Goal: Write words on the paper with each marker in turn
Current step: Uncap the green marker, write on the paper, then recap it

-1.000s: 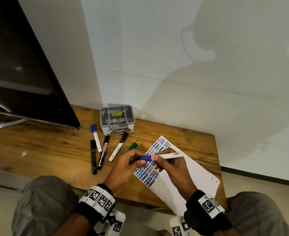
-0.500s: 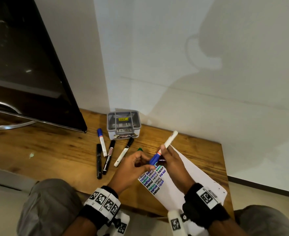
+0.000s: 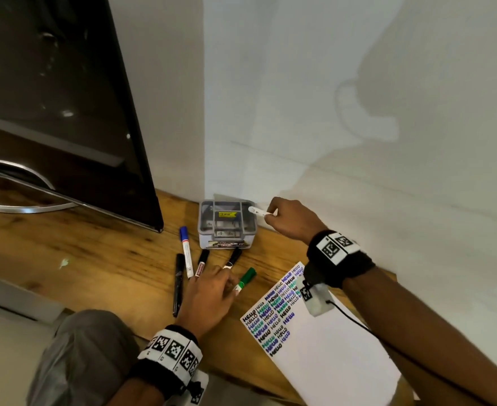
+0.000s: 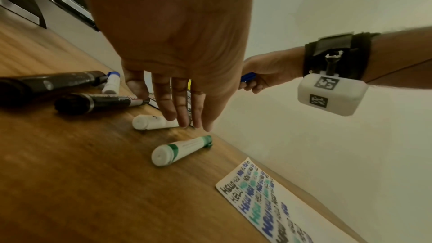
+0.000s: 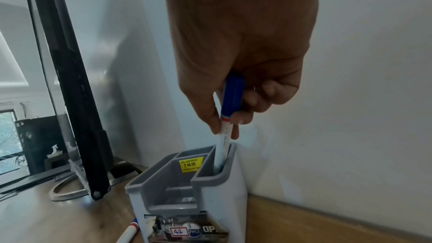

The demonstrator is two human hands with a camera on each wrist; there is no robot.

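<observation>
My right hand (image 3: 285,221) grips a white marker with a blue cap (image 5: 230,99), cap up in the fist. Its tail end dips into the right slot of the grey organizer box (image 5: 210,176), which stands by the wall (image 3: 203,230). My left hand (image 3: 212,291) reaches flat over the loose markers, fingers (image 4: 177,103) straight, their tips at a white marker (image 4: 151,122). A green-capped marker (image 3: 245,278) lies just right of that hand, untouched (image 4: 180,150). The paper (image 3: 329,347), covered with rows of HELLO in several colours, lies at the front right.
A blue-capped marker (image 3: 186,250) and two black markers (image 3: 178,282) lie left of my left hand on the wooden tabletop (image 3: 95,259). A dark TV screen (image 3: 65,112) on a curved metal stand fills the back left. The white wall runs close behind the organizer.
My right hand has carried the blue-capped marker from above the paper back to the organizer. My left hand has let go of it and moved out over the loose markers.
</observation>
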